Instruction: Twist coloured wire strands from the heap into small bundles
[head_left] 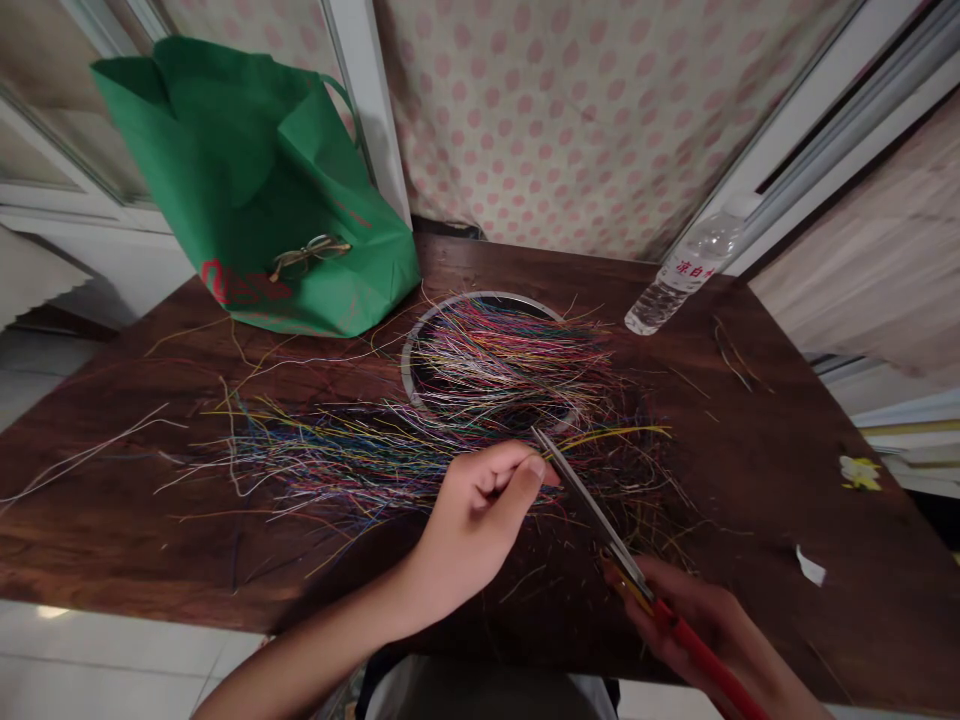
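Observation:
My left hand [469, 525] is closed in a pinch on a few thin yellow wires [626, 434], whose ends stick out to the right past the fingertips. Around the handles of a pair of scissors [596, 515] with red on the grip, my right hand [701, 610] is wrapped. The scissor blades point up and left, their tips close to the left fingertips and the wires. Behind and left of my hands lies a long heap of thin coloured wires [337, 460]. More wires [510, 345] cover a round dark tray with a grey rim [407, 365].
A green bag [247, 180] stands at the back left, with eyeglasses [311, 255] against it. A clear water bottle [686, 265] is at the back right. On the right side of the brown table [750, 500] lie a yellow scrap [859, 473] and a white scrap [811, 566].

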